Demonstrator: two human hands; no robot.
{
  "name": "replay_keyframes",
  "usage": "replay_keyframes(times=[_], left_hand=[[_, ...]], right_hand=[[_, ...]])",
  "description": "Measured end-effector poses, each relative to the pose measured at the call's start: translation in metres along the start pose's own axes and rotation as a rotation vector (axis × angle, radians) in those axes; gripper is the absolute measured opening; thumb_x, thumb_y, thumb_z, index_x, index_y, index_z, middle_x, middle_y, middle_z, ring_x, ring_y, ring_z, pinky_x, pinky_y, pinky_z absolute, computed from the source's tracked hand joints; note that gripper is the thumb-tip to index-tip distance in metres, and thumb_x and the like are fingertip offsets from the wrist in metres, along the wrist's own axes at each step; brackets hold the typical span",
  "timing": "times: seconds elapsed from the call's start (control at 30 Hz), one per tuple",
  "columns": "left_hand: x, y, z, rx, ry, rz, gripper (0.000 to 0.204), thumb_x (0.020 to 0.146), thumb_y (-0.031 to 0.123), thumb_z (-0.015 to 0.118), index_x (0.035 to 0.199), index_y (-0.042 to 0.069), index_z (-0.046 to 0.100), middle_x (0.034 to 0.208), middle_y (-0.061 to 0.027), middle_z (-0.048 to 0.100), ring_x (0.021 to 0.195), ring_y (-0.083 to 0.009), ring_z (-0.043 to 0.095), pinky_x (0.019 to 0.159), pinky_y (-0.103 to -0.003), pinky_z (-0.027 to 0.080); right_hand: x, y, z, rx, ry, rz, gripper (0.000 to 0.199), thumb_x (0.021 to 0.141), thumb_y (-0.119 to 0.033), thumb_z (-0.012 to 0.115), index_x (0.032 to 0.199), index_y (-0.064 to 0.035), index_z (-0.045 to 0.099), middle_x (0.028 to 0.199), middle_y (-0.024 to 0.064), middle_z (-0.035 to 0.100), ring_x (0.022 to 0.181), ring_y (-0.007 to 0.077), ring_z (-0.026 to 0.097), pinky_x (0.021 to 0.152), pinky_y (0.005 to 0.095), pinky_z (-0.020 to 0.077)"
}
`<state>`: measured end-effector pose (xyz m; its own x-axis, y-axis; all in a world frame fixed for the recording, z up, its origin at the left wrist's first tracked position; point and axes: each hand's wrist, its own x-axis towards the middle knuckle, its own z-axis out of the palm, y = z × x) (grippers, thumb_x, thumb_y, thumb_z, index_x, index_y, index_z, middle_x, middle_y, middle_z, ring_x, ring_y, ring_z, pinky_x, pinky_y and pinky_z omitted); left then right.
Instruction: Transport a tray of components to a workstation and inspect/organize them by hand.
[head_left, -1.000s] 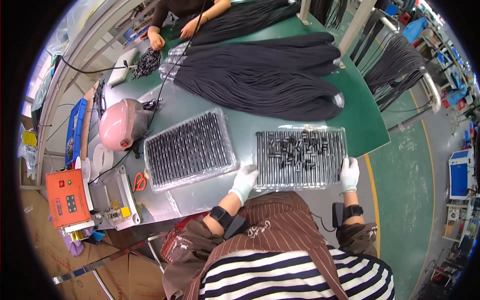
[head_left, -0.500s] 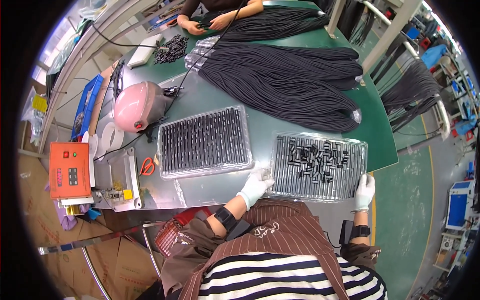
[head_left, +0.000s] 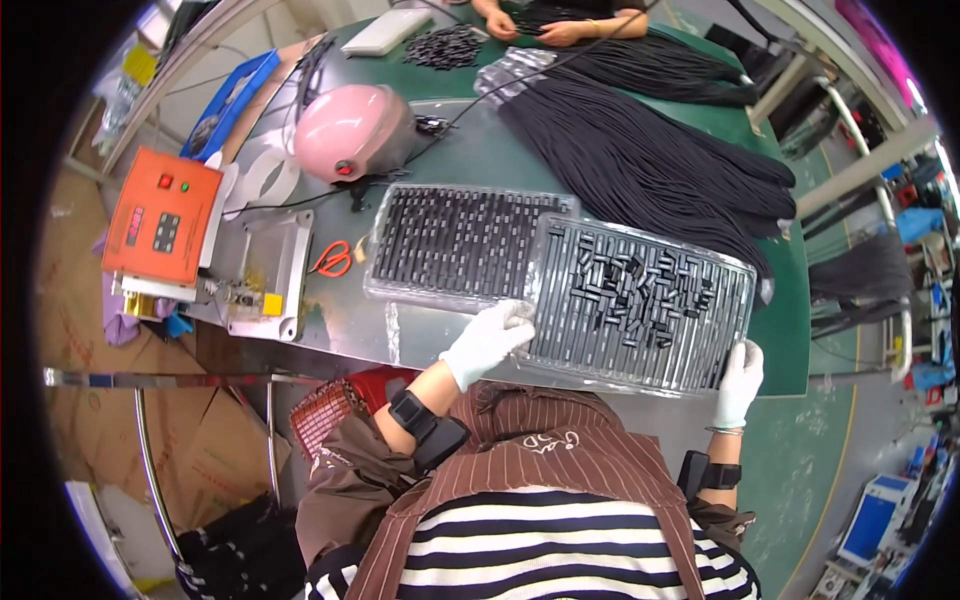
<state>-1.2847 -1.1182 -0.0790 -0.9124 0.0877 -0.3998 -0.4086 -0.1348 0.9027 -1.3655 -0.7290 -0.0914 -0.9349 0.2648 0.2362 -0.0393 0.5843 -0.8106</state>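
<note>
We hold a clear plastic tray with both hands, and it seems lifted and tilted, its upper left corner lying over the second tray on the counter. Our left hand, in a white glove, is closed on the tray edge at about 7 o'clock of the tray, and our right hand, also gloved, is closed on the corner at about 4 o'clock. Many small black parts lie loose and crossed in the middle of the held tray, not sitting in the grooves, while the second tray looks full and in order. We think the main risk is spilling: if the tray tips more toward us, the loose parts can slide to the lower edge and fall off the counter. The thin plastic may also bend between the two hands. Its corner could push on the second tray and disturb the rows there. At 10 o'clock of the counter stands a pink helmet, with red scissors below it. At 1 o'clock lie black cord bundles, and another person's hands work at 12 o'clock.
</note>
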Motion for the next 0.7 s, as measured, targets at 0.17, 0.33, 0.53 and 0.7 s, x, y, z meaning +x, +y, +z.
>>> replay_keyframes(times=[0.17, 0.33, 0.53, 0.7], left_hand=[[-0.023, 0.016, -0.069, 0.058, 0.166, 0.009, 0.042, 0.088, 0.013, 0.058, 0.124, -0.005, 0.046, 0.092, -0.0049, 0.057, 0.077, -0.0104, 0.055, 0.071, -0.025, 0.05], [-0.036, 0.019, -0.141, 0.072, 0.347, 0.015, 0.037, 0.087, 0.012, 0.058, 0.118, -0.006, 0.051, 0.1, -0.008, 0.061, 0.084, -0.0123, 0.058, 0.073, -0.027, 0.05], [-0.033, 0.011, -0.205, 0.425, 0.498, 0.037, 0.038, 0.084, 0.018, 0.059, 0.114, -0.004, 0.054, 0.099, -0.0133, 0.065, 0.087, -0.0183, 0.062, 0.077, -0.03, 0.049], [-0.019, 0.0, -0.226, 0.766, 0.489, -0.036, 0.038, 0.081, 0.024, 0.059, 0.111, 0.001, 0.057, 0.094, -0.0174, 0.066, 0.086, -0.0286, 0.064, 0.079, -0.035, 0.049]], right_hand=[[0.003, -0.056, 0.077, 0.046, -0.148, 0.004, 0.028, 0.093, -0.018, 0.051, 0.107, 0.0054, 0.055, 0.095, 0.0134, 0.062, 0.086, 0.0167, 0.058, 0.08, 0.0302, 0.0462], [-0.013, -0.084, 0.155, 0.08, -0.229, -0.033, 0.027, 0.092, -0.017, 0.051, 0.107, 0.0053, 0.055, 0.096, 0.015, 0.063, 0.086, 0.0196, 0.059, 0.08, 0.0318, 0.0463], [-0.039, -0.126, 0.213, 0.073, -0.277, 0.033, 0.027, 0.091, -0.017, 0.051, 0.108, 0.0048, 0.055, 0.096, 0.0161, 0.063, 0.087, 0.0223, 0.06, 0.081, 0.0329, 0.0464], [-0.054, -0.127, 0.225, 0.011, -0.239, 0.066, 0.029, 0.092, -0.017, 0.051, 0.109, 0.0054, 0.054, 0.099, 0.0161, 0.062, 0.089, 0.0216, 0.059, 0.083, 0.0325, 0.0458]])
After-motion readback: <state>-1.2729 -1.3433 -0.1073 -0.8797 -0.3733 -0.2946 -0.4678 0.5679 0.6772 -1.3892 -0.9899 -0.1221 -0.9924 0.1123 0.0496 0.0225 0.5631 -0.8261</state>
